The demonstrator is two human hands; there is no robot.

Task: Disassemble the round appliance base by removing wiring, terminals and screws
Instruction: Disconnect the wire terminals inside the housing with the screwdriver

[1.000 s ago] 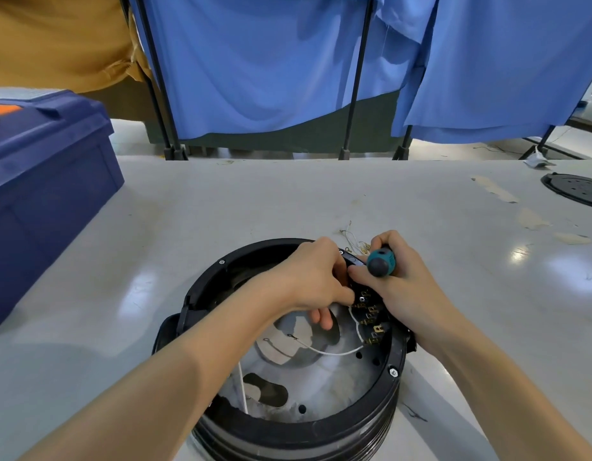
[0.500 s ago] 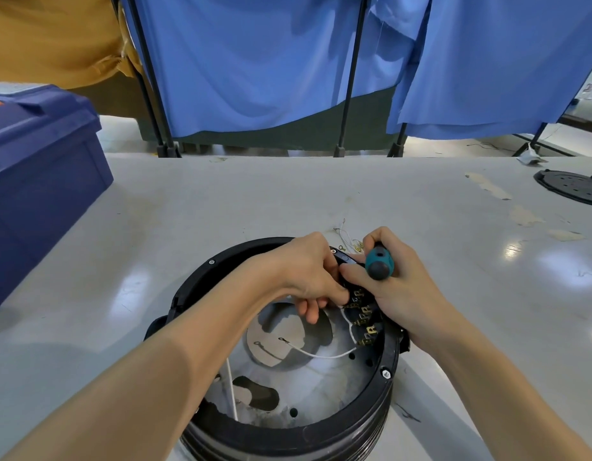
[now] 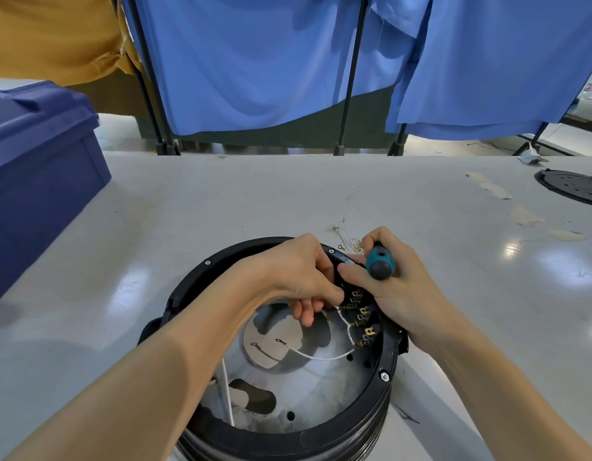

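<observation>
The round base (image 3: 201, 284) sits near me on the table (image 3: 288, 201). My left hand (image 3: 298, 281) fingers pinch the terminals (image 3: 361, 322) to free wiring; my right hand (image 3: 401, 291) fingers wrap the screwdriver (image 3: 380, 262), kept ready.

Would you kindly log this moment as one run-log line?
left hand: at terminals, grip unclear | right hand: holds screwdriver | white wire: runs to terminals in base

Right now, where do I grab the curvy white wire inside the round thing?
Probably pinch the white wire near its free ring end, from above, into the open round base. That end lies loose on the metal plate; the other reaches the crowded terminals.
</observation>
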